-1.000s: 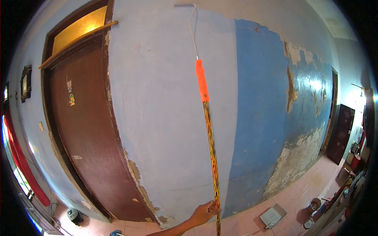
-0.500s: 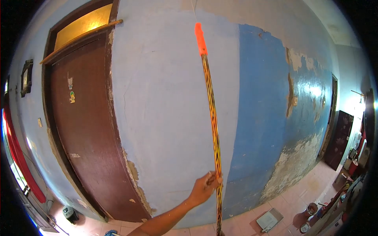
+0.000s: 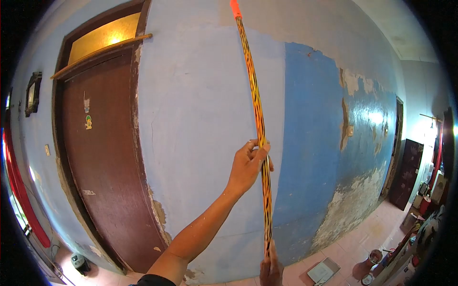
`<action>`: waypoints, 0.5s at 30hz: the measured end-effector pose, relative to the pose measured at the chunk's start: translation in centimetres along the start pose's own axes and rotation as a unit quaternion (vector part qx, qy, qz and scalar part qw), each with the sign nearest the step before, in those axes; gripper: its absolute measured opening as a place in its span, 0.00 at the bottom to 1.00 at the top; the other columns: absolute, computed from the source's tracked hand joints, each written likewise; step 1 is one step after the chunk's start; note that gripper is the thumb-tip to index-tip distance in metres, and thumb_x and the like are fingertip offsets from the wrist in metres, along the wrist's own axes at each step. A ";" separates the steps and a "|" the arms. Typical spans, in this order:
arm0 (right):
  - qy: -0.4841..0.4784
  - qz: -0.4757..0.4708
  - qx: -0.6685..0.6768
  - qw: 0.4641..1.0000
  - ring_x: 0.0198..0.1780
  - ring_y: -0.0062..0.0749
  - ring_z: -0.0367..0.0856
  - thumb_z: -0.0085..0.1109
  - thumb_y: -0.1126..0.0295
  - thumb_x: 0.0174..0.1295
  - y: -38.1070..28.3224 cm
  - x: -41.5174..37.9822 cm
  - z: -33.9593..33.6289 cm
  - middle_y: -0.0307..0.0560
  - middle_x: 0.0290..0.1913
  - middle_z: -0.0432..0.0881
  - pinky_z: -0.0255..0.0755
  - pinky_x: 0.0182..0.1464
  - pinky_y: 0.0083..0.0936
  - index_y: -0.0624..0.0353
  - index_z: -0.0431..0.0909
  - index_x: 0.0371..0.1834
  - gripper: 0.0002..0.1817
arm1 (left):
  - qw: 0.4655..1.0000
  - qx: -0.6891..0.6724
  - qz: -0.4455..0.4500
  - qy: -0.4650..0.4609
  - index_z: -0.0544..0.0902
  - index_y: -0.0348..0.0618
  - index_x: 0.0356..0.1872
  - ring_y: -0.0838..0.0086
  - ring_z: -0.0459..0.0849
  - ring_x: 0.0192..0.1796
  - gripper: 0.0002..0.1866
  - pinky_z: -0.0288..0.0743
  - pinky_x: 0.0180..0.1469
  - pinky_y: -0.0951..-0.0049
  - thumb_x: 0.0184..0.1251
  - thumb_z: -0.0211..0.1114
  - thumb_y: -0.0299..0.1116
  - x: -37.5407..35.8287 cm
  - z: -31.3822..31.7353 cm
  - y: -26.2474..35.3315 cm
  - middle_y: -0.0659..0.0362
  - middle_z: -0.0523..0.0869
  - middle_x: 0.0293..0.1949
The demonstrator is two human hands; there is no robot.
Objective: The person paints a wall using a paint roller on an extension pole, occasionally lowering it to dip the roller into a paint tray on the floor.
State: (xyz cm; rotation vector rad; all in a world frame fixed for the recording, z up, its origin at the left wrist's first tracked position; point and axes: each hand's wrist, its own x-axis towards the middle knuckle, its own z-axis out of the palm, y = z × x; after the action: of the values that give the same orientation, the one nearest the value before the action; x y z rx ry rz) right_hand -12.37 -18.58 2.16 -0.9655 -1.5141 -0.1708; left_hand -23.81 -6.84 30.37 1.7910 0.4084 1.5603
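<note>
A long pole (image 3: 254, 90) in a tiger-like yellow, orange and black pattern rises up the middle of the view, leaning slightly left at the top. Its bright orange end piece (image 3: 235, 8) is cut off by the upper edge. Around the middle of the pole, my left hand (image 3: 250, 161) is closed, thumb and fingers wrapped on it. Lower down, my right hand (image 3: 272, 269) grips the same pole near the bottom edge, its fingers partly out of view. Behind the pole stands a wall (image 3: 200, 119) painted pale blue, with a darker blue section and grey above.
At left is a brown door (image 3: 102, 157) with peeling edges. Plaster flakes on the right wall (image 3: 353, 209). A flat tray (image 3: 323, 271), a bucket (image 3: 375, 256) and clutter stand on the tiled floor at right. A small dark appliance (image 3: 80, 263) sits at lower left.
The pole has risen, its orange end going partly out of the top. My left hand has moved up with the view's tilt, and my right hand now shows clearly on the lower pole.
</note>
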 end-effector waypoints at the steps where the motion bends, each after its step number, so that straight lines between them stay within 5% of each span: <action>1: -0.024 0.037 0.031 0.999 0.32 0.40 0.79 0.43 0.67 0.76 -0.9 1.9 -0.3 0.64 0.55 0.80 0.73 0.34 0.34 0.66 0.59 0.75 0.27 | 1.000 0.025 0.007 -0.016 0.75 0.29 0.52 0.79 0.79 0.27 0.22 0.70 0.34 0.77 0.77 0.58 0.43 -0.1 0.1 0.1 0.59 0.83 0.24; 2: -0.049 0.074 0.063 0.994 0.26 0.29 0.76 0.38 0.66 0.77 -1.8 3.9 -0.6 0.64 0.52 0.81 0.70 0.29 0.28 0.71 0.57 0.75 0.27 | 1.000 0.026 0.007 -0.015 0.75 0.29 0.52 0.79 0.79 0.27 0.22 0.70 0.34 0.77 0.77 0.58 0.43 -0.5 0.1 0.0 0.59 0.83 0.24; 5: -0.043 0.066 0.093 0.993 0.24 0.29 0.74 0.37 0.65 0.78 -3.7 9.5 -0.6 0.63 0.51 0.82 0.70 0.28 0.30 0.67 0.55 0.76 0.28 | 0.999 -0.016 0.013 -0.026 0.74 0.28 0.54 0.80 0.79 0.29 0.23 0.71 0.36 0.77 0.76 0.59 0.42 -1.7 0.1 -1.0 0.58 0.83 0.23; 6: -0.057 0.086 0.075 0.992 0.37 0.44 0.79 0.37 0.67 0.78 -4.3 11.1 -0.6 0.65 0.56 0.79 0.75 0.36 0.33 0.63 0.54 0.77 0.27 | 0.999 0.010 0.023 -0.033 0.74 0.28 0.56 0.77 0.82 0.32 0.24 0.74 0.37 0.76 0.76 0.59 0.43 -1.9 -0.1 -1.2 0.57 0.84 0.26; 8: -0.073 0.104 0.060 0.990 0.51 0.59 0.85 0.37 0.70 0.78 -5.8 14.2 -0.5 0.67 0.62 0.77 0.80 0.44 0.37 0.59 0.54 0.78 0.26 | 0.998 0.041 0.019 -0.038 0.73 0.28 0.59 0.73 0.86 0.38 0.25 0.78 0.40 0.73 0.76 0.59 0.44 -2.5 -0.5 -1.3 0.54 0.85 0.31; 12: -0.020 0.040 0.087 0.995 0.50 0.59 0.84 0.39 0.74 0.77 -7.3 18.9 0.8 0.67 0.59 0.78 0.79 0.42 0.41 0.54 0.53 0.78 0.27 | 0.997 0.071 0.028 -0.032 0.73 0.28 0.59 0.72 0.86 0.38 0.24 0.80 0.42 0.72 0.77 0.58 0.43 -2.7 -1.1 -1.3 0.53 0.86 0.32; 14: 0.003 0.004 0.094 0.996 0.49 0.58 0.85 0.39 0.75 0.76 -7.8 20.3 1.3 0.68 0.58 0.79 0.78 0.41 0.42 0.53 0.53 0.79 0.28 | 1.000 0.006 0.025 0.001 0.74 0.26 0.59 0.80 0.80 0.34 0.24 0.75 0.39 0.76 0.76 0.60 0.40 -2.3 -1.5 -1.4 0.59 0.84 0.30; 15: -0.025 0.048 0.092 0.994 0.54 0.59 0.82 0.37 0.66 0.78 -8.4 20.9 1.3 0.65 0.61 0.77 0.78 0.44 0.41 0.50 0.53 0.79 0.27 | 1.000 0.006 0.025 0.001 0.74 0.26 0.59 0.80 0.80 0.34 0.24 0.75 0.39 0.76 0.76 0.60 0.40 -2.1 -1.7 -1.5 0.59 0.84 0.30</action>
State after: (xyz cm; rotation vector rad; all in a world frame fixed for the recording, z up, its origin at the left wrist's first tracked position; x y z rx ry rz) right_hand -16.19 -13.46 23.78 -0.8979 -1.4982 0.0605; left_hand -25.61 -6.69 27.81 1.8217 0.3773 1.5959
